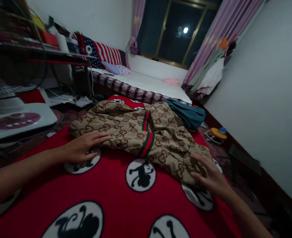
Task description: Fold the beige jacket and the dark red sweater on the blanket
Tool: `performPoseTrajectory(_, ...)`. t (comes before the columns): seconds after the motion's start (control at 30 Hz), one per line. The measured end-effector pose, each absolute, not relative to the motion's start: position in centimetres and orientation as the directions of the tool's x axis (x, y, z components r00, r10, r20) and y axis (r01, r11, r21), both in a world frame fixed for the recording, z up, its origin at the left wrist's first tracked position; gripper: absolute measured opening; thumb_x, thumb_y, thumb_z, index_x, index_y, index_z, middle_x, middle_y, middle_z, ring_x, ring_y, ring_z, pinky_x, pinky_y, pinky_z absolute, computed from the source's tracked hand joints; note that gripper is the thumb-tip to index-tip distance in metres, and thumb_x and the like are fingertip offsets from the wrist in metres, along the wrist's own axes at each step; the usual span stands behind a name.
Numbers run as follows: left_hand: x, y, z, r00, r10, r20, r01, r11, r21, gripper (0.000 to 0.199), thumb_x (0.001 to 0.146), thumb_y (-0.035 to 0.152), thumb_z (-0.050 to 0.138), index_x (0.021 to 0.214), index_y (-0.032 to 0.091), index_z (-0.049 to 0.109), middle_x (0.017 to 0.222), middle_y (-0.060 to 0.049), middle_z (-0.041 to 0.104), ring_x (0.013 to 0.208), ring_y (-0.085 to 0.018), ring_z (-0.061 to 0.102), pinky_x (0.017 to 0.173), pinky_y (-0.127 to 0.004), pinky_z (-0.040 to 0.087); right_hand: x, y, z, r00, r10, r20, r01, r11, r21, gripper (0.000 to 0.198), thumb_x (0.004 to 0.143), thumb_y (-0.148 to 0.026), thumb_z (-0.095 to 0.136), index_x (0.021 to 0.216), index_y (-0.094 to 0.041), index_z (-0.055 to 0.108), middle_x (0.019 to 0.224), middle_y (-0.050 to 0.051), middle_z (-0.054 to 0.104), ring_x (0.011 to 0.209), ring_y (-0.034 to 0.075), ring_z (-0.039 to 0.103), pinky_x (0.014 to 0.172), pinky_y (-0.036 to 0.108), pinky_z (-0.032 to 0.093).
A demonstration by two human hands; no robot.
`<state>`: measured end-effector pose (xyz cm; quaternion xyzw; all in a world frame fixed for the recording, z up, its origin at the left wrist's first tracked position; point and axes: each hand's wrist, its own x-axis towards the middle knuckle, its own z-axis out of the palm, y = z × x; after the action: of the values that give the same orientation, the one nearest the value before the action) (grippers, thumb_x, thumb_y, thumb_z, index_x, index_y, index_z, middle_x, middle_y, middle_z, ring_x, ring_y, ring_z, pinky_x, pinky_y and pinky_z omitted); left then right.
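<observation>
Your left grip (93,146), right grip (200,167): both splayed on garment (126,127); uneven push could bunch stripe (147,144) between them.

I've got a white-topped bed (146,81) at the back w/ a stars-n-stripes cushion (108,52) at its L end, purple curtains (222,36) either side of the window (178,34), fan (17,119) far L, yellow stool (217,133) nr R wall (267,99).
</observation>
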<state>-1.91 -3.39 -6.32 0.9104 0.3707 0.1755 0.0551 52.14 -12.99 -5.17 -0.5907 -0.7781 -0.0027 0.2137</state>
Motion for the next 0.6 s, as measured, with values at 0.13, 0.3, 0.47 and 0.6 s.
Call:
performPoseTrajectory(0.13,-2.7,-2.1,-8.2,0.644,0.695,0.321,0.677,-0.713,0.185,0.07,0.074,0.015,0.045,0.142,0.029,0.042,0.149,0.002,0.043,0.134,-0.021,0.041,0.111,-0.042,0.031,53.1,-16.5,-6.6,-0.326,0.919,0.224,0.914,0.366,-0.172,0.067,0.068,-0.017,0.055,0.135,-0.022,0.05,0.152,0.012,0.035,0.138,0.029,0.036,0.109,0.048,0.035)
performPoseTrajectory(0.3,-1.0,-0.7,-7.9,0.598,0.751,0.28,0.727,-0.656,0.203,0.067,0.073,0.006,0.037,0.133,0.029,0.055,0.141,0.001,0.052,0.125,-0.02,0.051,0.105,-0.037,0.038,53.5,-15.0,-8.5,-0.248,0.912,0.327,0.952,0.293,-0.094,0.067,0.064,-0.005,0.044,0.126,-0.022,0.06,0.132,0.011,0.058,0.124,0.026,0.052,0.102,0.047,0.043)
performPoseTrajectory(0.47,-1.7,-0.9,-3.6,0.608,0.771,0.187,0.768,-0.631,0.105,0.069,0.069,0.005,0.033,0.124,0.035,0.062,0.138,0.008,0.054,0.123,-0.016,0.051,0.103,-0.034,0.038,54.4,-15.5,-4.8,-0.228,0.878,0.421,0.962,0.27,-0.04,0.049,0.074,-0.014,0.046,0.116,-0.027,0.068,0.121,0.006,0.067,0.113,0.025,0.061,0.094,0.04,0.05)
performPoseTrajectory(0.6,-2.9,-2.3,-1.8,0.641,0.752,0.15,0.741,-0.658,0.131,0.06,0.071,0.016,0.038,0.121,0.037,0.064,0.137,0.01,0.055,0.12,-0.016,0.052,0.099,-0.032,0.039,55.5,-17.9,-1.9,-0.241,0.848,0.473,0.968,0.245,0.053,0.043,0.078,-0.024,0.05,0.116,-0.032,0.069,0.123,0.003,0.066,0.114,0.027,0.061,0.092,0.039,0.05)
